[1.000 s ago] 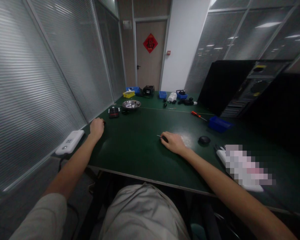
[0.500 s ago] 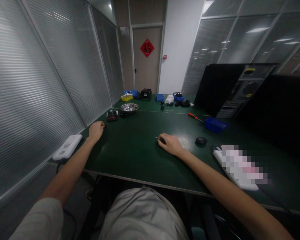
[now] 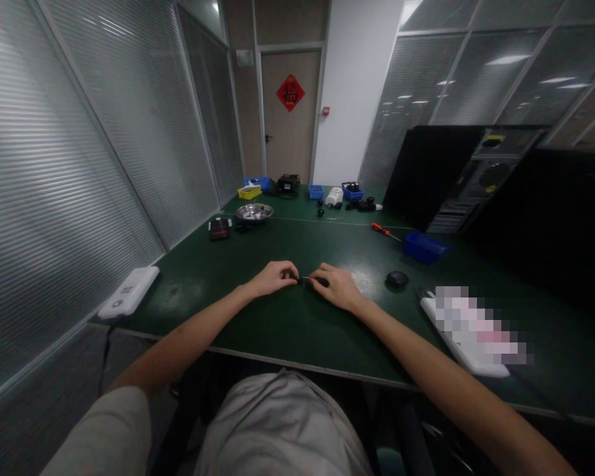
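Over the middle of the green table [image 3: 258,337], my left hand [image 3: 272,277] is closed on a small black part [image 3: 299,281] pinched at its fingertips; its exact kind is too small to make out. Just right of it, my right hand [image 3: 338,287] is wrapped round a small screwdriver, whose thin metal shaft [image 3: 306,278] points left at the black part. The fingers mostly hide its dark handle. Shaft tip and part are very close; whether they touch I cannot tell. A black computer mouse [image 3: 397,279] lies to the right of my right hand.
At the back left stand a metal bowl [image 3: 254,213], a black box [image 3: 220,229] and a yellow tray [image 3: 249,192]. An orange-handled screwdriver [image 3: 381,229] lies near a blue bin [image 3: 425,247] at right. White power strips [image 3: 129,293] sit at both sides. A computer case [image 3: 431,175] stands at far right.
My left hand has come right and nearer from beside the black box to the table's middle, bringing the small black part to the screwdriver's tip. My right hand has stayed almost still.
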Motion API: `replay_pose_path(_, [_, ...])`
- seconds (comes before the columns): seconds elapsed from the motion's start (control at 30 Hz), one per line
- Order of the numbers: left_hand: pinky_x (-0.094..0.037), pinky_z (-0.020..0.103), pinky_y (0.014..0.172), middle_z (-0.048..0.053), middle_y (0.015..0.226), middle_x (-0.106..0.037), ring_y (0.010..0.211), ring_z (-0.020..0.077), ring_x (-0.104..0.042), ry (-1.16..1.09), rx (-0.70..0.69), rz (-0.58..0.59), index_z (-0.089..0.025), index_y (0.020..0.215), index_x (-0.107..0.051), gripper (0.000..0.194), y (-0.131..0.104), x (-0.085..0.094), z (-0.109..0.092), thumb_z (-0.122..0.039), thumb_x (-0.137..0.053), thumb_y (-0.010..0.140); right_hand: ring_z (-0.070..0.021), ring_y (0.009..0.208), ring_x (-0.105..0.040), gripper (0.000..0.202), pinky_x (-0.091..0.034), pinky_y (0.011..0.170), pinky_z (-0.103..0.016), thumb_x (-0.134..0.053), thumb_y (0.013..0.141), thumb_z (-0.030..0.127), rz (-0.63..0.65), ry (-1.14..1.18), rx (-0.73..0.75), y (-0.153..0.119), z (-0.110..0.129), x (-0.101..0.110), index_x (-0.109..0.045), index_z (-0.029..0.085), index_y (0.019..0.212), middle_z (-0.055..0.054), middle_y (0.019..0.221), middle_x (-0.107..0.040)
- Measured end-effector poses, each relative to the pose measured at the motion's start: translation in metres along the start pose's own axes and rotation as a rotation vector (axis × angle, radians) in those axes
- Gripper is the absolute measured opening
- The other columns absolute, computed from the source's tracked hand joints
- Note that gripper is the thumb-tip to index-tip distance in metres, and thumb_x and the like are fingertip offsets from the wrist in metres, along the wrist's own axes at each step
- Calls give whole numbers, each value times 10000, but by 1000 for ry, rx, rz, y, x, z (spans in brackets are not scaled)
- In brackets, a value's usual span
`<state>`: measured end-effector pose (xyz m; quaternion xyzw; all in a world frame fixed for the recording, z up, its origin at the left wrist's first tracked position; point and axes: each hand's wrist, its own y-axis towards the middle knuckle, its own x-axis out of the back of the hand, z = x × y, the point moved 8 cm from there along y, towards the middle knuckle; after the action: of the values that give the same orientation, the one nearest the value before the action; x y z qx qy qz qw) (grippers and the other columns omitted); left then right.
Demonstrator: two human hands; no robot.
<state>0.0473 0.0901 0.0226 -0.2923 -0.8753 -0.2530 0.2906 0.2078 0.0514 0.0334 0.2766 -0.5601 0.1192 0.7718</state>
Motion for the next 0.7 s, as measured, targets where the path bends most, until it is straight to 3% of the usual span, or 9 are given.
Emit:
replay_pose_path(0.13, [-444, 269, 682, 58, 1015, -681, 764, 138, -575, -9, -10, -14, -187, 1221, -675, 372, -6, 3, 2, -348, -711, 888, -172, 898, -632, 265, -408, 721, -263, -515, 1025, 394, -15, 33, -24, 2, 3, 0, -719, 282, 1150, -36, 1073, -663])
replay_pose_path(0.33, [-446, 278, 699, 62, 995, -666, 776, 144, -573, 63, -59, -28, -198, 1126, -738, 268, -9, 4, -5, -372, -633, 951, -176, 906, -627, 232, -400, 720, -268, -525, 1022, 396, -48, 36, -40, 1, 4, 1, -706, 269, 1093, -37, 1058, -668])
replay_pose_path(0.7, [-468, 286, 722, 77, 996, -701, 785, 155, -607, 60, -54, -41, -202, 1107, -766, 264, -12, 7, -6, -377, -654, 944, -179, 913, -619, 232, -380, 693, -267, -520, 1024, 391, -51, -13, 10, 0, 9, -2, -709, 269, 1081, -38, 1057, -657])
